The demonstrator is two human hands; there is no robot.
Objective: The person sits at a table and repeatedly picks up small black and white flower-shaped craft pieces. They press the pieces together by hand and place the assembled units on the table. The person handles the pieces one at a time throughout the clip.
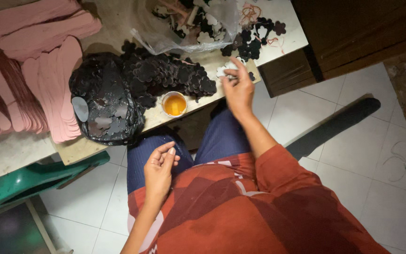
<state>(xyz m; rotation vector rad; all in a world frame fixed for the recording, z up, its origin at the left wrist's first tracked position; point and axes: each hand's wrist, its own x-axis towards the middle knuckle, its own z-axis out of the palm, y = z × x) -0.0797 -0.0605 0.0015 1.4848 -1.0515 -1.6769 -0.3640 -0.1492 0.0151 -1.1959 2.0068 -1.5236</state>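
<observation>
1. Hands of a seated person, seen from above, work at a low table (19,150).
2. The right hand (238,89) reaches to the table edge, its fingertips pinching a small white flower-shaped cutout (226,70).
3. The left hand (160,168) rests above the lap, fingers loosely curled, holding nothing visible.
4. A heap of black flower-shaped cutouts (165,75) lies just left of the right hand.
5. A small round cup of orange liquid (174,104) stands near the table edge.
6. Pink sole-shaped pieces (34,70) are stacked at far left.
</observation>
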